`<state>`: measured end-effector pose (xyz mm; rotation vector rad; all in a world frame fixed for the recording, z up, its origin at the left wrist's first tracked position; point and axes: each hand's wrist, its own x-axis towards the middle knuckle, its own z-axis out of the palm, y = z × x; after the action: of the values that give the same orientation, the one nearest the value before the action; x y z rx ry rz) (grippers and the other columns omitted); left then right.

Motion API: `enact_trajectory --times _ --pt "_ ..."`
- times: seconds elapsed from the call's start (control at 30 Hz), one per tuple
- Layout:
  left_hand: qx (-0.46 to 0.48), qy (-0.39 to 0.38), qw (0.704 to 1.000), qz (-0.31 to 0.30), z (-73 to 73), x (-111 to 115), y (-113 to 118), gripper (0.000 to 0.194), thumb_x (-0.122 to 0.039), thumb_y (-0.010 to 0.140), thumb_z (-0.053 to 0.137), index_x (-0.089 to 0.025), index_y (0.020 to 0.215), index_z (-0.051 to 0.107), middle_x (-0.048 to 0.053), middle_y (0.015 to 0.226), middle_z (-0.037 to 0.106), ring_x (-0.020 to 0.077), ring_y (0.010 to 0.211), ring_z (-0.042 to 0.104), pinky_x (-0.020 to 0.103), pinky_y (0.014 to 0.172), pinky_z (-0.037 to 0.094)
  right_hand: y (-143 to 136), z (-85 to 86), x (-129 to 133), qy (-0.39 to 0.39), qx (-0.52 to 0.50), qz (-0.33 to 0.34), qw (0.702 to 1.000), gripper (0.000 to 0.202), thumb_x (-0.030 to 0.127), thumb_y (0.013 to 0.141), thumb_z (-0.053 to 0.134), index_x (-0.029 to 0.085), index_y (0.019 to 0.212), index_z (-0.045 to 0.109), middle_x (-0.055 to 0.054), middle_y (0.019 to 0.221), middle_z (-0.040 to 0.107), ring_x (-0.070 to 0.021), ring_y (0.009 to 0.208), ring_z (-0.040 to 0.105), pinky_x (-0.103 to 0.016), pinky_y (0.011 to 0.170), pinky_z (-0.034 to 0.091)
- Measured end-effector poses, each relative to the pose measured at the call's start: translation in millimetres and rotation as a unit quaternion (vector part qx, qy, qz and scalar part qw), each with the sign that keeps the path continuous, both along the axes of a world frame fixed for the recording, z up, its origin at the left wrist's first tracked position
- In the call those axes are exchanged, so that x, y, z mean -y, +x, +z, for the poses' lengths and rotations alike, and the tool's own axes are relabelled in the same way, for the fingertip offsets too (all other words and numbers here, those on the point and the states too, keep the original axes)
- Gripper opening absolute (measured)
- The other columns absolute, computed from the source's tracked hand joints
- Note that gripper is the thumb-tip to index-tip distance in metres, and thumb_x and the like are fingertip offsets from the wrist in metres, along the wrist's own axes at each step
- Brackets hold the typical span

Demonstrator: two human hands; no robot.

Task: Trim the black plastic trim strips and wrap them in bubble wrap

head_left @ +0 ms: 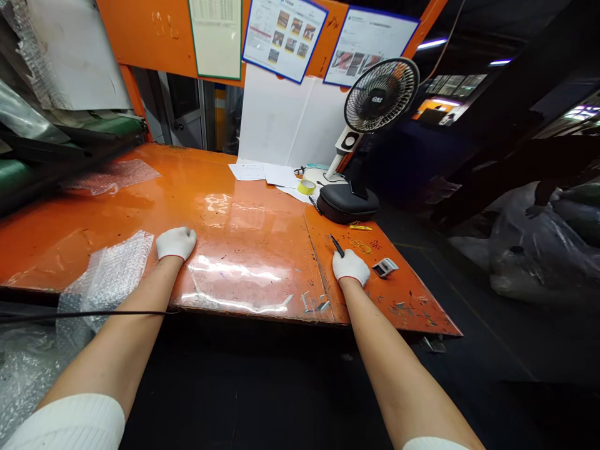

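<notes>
My left hand (177,242), in a white glove, rests closed on the orange tabletop (262,244), and nothing shows in its fingers. A sheet of bubble wrap (119,269) lies just beside it, partly under my forearm and hanging over the front edge. My right hand (351,267), gloved too, is closed around a black pen (337,246) whose end points up and away from me. To the right of that hand sits a small grey device with a dark display (385,268). Yellow rubber bands (360,246) lie just beyond it.
A black zip case (347,203), a yellow tape roll (306,187), papers (281,174) and a fan (382,97) stand at the back right. Pink bubble wrap (117,176) lies back left near a green conveyor (112,126). Another person's hand (534,211) shows at right by plastic bags.
</notes>
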<state>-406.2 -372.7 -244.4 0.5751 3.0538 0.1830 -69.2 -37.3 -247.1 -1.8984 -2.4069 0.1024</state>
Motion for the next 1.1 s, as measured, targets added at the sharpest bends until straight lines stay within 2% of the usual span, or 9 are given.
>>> enact_trajectory --times 0.83,1.1 --pt "0.000 -0.003 1.000 0.001 -0.6 0 0 0.058 -0.042 0.101 0.037 -0.016 0.121 0.085 0.021 0.125 0.079 0.0413 0.117 0.074 0.043 0.085 0.054 1 -11.9 -10 0.003 -0.009 -0.002 1.000 0.054 0.054 0.104 0.059 0.015 0.138 0.075 -0.023 0.110 0.080 -0.0350 0.105 0.078 -0.039 0.084 0.058" --pt "0.001 -0.020 0.999 -0.046 -2.1 0 0 0.058 -0.044 0.102 0.036 -0.017 0.118 0.085 0.020 0.123 0.080 0.0402 0.115 0.075 0.040 0.080 0.053 0 -5.8 -5 -0.003 -0.004 -0.002 1.000 0.052 0.054 0.105 0.056 0.015 0.134 0.075 -0.024 0.114 0.079 -0.0369 0.110 0.078 -0.040 0.087 0.059"
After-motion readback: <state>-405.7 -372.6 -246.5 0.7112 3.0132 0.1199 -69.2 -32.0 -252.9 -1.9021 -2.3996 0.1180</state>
